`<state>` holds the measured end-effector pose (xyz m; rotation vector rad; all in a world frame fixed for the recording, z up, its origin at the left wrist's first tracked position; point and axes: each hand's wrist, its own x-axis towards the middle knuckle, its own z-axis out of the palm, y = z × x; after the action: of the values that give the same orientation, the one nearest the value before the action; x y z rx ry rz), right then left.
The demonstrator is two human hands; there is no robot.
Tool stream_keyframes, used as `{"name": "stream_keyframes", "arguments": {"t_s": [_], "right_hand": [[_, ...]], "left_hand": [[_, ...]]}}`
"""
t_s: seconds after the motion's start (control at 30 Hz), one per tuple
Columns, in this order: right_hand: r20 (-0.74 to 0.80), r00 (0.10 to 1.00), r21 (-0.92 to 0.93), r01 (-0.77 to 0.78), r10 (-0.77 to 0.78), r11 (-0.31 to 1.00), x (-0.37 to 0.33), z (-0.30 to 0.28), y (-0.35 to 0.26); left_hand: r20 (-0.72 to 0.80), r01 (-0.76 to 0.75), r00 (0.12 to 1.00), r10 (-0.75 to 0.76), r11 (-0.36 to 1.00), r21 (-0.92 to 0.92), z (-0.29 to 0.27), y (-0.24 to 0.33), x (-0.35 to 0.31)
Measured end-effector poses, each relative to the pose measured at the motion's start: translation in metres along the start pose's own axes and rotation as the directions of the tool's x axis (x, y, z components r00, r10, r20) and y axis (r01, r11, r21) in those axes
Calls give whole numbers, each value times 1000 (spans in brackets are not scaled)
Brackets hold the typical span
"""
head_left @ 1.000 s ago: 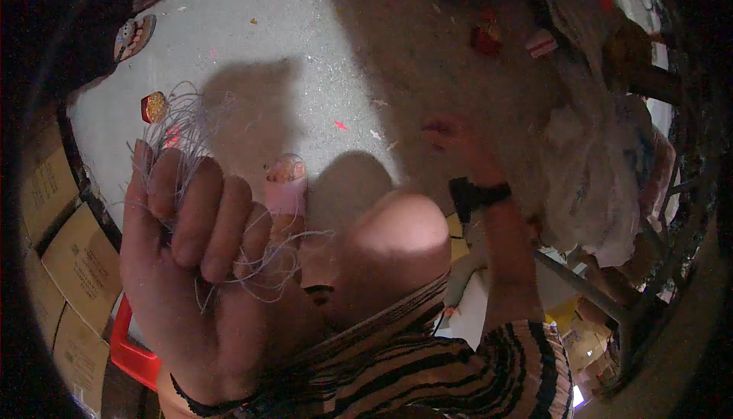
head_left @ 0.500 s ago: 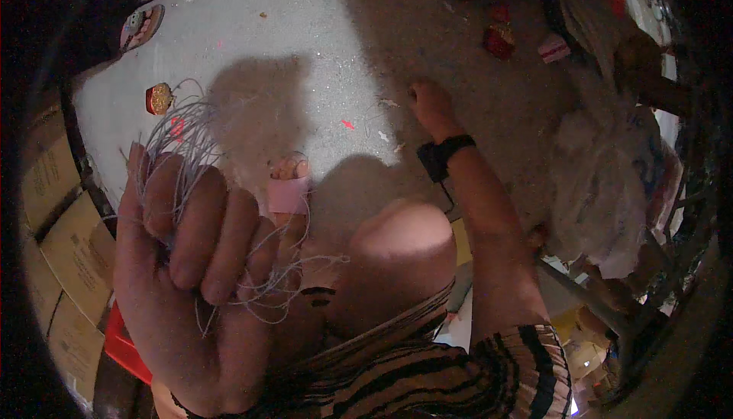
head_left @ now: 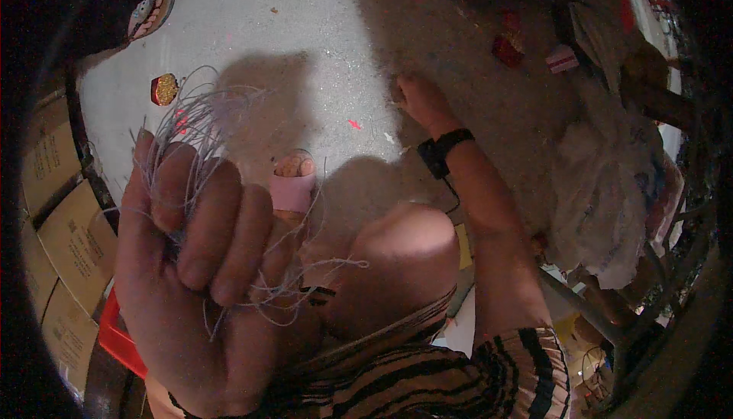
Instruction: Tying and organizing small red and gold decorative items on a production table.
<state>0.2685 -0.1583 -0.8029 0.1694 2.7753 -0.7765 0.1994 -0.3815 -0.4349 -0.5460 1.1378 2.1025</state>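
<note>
My left hand (head_left: pixel 206 220) is close to the camera, its fingers curled round a bundle of thin pale strings (head_left: pixel 202 114). Loose ends fan out above the fingers, and more strands (head_left: pixel 305 270) trail below the little finger. Farther out, my right hand (head_left: pixel 426 104) reaches low over the floor at the edge of the shadow, a black device strapped on its wrist. Its fingers are pinched together. A tiny pale bit shows at the fingertips, too small to name.
On the floor (head_left: pixel 328 37) lie red-and-gold ornaments (head_left: pixel 163 89), a pink scrap (head_left: pixel 354 124) and a pink-and-white packet (head_left: pixel 561 59). Cardboard boxes (head_left: pixel 76 228) and a red plastic edge (head_left: pixel 118 335) stand left. A clear plastic bag (head_left: pixel 603 198) hangs right. Another person's sandaled foot (head_left: pixel 151 16) is far left.
My right hand has moved slightly left, and the pale scrap that lay beside its fingers no longer shows on the floor. My left hand still holds the strings.
</note>
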Motion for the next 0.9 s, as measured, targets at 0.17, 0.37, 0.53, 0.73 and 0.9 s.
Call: {"name": "stream_keyframes", "arguments": {"t_s": [0.17,0.37,0.53,0.73,0.9], "right_hand": [[6,1000,21,-15,15,1000,0,-1,4],[174,984,-180,8,24,984,12,-3,-6],[118,993,-155,12,6,988,16,12,-1],[-26,988,205,-143,152,968,-11,-29,-1],[-317,941,369,8,118,929,-59,-142,-54]], "left_hand": [[-276,-25,959,60,992,127,5,-5,0],[-355,-77,903,243,904,421,8,-14,-10],[227,7,974,-8,1000,6,-23,1,-1],[221,51,975,-34,996,-70,-14,-16,7],[-27,52,998,-52,998,29,1,-24,18]]}}
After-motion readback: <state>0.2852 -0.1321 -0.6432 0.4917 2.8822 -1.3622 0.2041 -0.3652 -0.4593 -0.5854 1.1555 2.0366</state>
